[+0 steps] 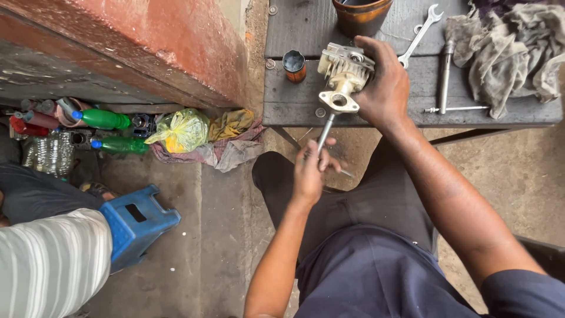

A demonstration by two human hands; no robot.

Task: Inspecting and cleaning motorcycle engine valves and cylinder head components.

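Outdoor work spot: a dark, weathered wooden desk (294,100) with bolt heads stands over a bare concrete floor (223,235), beside a peeling red wall (147,41).

Right hand (382,82): curled over the far side of a pale cream cast-metal engine cylinder with cooling fins (344,76), which sits at the near edge of the desk. Fingers wrapped, firm grip; the flanged port of the part faces the person.

Left hand (311,171): below the desk edge, closed in a fist round the handle of a slim steel T-handle driver (325,132). Its shaft rises from the fist to the underside of the cylinder's flange. Whether the tip is seated in a fastener cannot be made out.

On the desk: a small rusty tin can (294,65) just left of the cylinder; a brown pot (360,15), cut off by the top edge; a steel open-ended spanner (421,32); a long steel socket wrench (445,73); grey crumpled rags (506,47) at the right.

On the floor at the left: green plastic bottles (106,119), a yellow plastic bag (181,129), a blue plastic stool (136,221). A second person's striped sleeve (53,265) is partly in view at lower left.
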